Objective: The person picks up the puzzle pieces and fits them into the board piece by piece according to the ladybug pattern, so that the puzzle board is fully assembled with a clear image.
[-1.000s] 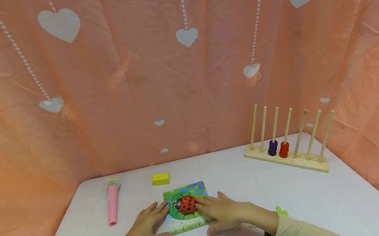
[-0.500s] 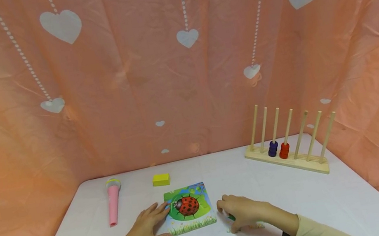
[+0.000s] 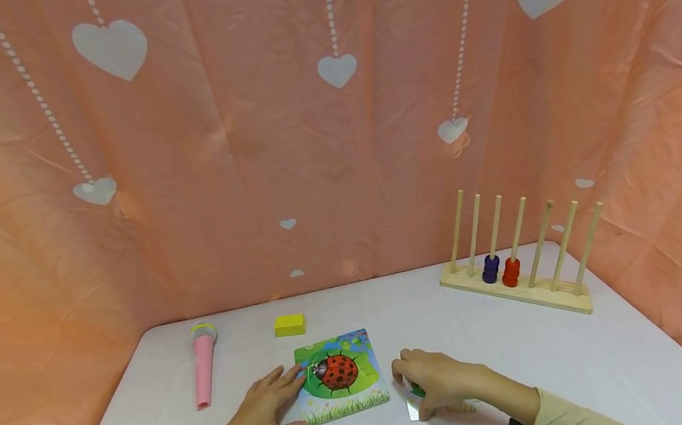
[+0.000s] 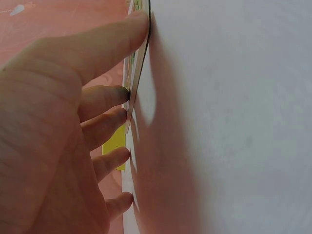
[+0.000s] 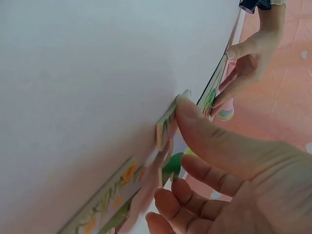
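A square ladybug picture puzzle (image 3: 343, 385) lies flat on the white table. My left hand (image 3: 265, 415) rests at its left side with fingers extended; in the left wrist view the thumb and fingertips touch the edge. To the right of the puzzle, my right hand (image 3: 439, 379) pinches a puzzle piece (image 5: 166, 126) with printed grass. Thumb on the near edge and curled fingers behind hold it, and its pale edge shows tilted in the head view. Another grass-printed piece (image 5: 109, 204) lies beside it, mostly covered by the hand and forearm in the head view.
A pink toy microphone (image 3: 204, 367) lies at the left. Behind the puzzle sits a yellow block (image 3: 290, 325). At the back right stands a wooden peg rack (image 3: 516, 288) with purple beads (image 3: 490, 269) and red beads (image 3: 510, 272). A peach heart-print curtain (image 3: 275, 141) surrounds the table.
My right hand has left the ladybug puzzle, moved right and taken hold of a loose puzzle piece, whose edge now tips up. The left hand stays on the puzzle's left edge.
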Available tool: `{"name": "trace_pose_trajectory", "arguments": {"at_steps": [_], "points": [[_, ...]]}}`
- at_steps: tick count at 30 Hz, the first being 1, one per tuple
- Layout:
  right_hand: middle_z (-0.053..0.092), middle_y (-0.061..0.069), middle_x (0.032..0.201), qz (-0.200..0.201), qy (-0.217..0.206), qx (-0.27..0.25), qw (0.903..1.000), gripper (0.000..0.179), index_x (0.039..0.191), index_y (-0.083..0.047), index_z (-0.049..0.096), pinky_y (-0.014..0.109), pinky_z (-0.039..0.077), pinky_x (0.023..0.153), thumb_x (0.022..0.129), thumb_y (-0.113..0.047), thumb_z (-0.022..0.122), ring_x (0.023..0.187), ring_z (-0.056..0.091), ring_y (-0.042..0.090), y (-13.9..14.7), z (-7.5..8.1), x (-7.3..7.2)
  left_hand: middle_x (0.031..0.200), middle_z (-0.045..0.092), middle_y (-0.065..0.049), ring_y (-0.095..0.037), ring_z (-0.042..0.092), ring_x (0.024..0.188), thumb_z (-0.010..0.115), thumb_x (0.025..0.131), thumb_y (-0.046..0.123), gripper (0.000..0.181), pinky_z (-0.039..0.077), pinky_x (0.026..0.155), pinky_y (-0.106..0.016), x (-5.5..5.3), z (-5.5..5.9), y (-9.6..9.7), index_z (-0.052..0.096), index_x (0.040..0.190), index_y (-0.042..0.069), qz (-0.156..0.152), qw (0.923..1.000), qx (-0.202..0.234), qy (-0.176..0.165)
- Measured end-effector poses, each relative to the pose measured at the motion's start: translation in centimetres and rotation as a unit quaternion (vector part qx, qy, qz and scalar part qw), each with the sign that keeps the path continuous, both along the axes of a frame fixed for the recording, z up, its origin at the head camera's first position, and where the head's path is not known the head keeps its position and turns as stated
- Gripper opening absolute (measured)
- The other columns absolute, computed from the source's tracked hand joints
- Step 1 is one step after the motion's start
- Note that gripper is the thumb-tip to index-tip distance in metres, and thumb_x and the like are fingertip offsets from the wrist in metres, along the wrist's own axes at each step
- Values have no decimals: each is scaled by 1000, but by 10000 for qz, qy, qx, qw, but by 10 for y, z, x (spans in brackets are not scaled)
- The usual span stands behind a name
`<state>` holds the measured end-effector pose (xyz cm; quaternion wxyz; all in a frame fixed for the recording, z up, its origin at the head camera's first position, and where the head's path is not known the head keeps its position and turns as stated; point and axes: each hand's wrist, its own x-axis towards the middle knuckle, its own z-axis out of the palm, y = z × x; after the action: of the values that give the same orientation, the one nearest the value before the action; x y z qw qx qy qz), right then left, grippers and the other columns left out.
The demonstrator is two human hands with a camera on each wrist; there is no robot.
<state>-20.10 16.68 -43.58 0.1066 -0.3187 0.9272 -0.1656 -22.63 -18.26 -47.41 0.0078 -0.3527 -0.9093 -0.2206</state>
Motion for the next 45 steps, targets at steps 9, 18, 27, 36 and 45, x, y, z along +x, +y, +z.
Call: {"name": "trace_pose_trajectory", "arguments": {"at_steps": [9,18,27,36,45], "points": [[43,-10,87,20,181,72,9998,38,89,-14,62,19,41,66,66,-21,93,77,39,4,0,-1,0,151,43,-21,-55,33,137,74,84,49,78,25,101,-78,0,1,0,54,141,-2,-4,10000,4,-85],[58,-14,82,264,-203,-417,9986,23,89,-16,63,24,46,71,81,-1,79,73,48,2,-8,2,-6,151,43,-22,-55,33,137,74,84,49,79,24,102,-78,1,2,0,53,140,-3,-6,9999,6,-110],[68,-3,87,782,-39,-1512,9854,33,98,-5,69,15,45,61,80,21,61,67,50,1,-53,5,-27,151,43,-22,-55,33,137,75,84,48,78,24,102,-77,1,3,0,54,140,-3,-29,9999,22,-110],[73,13,99,893,45,-1971,9763,26,110,3,70,10,49,61,89,15,61,64,59,-1,-107,5,-38,153,41,-21,-56,31,137,74,84,50,79,23,100,-80,-2,1,0,52,143,2,-51,9997,84,-227],[72,3,90,886,235,-1627,9824,30,109,1,73,9,39,53,86,17,61,54,43,-4,-124,-2,-37,153,41,-20,-55,30,139,75,85,49,78,21,101,-80,-1,0,-2,53,143,2,-26,9990,139,-416]]}}
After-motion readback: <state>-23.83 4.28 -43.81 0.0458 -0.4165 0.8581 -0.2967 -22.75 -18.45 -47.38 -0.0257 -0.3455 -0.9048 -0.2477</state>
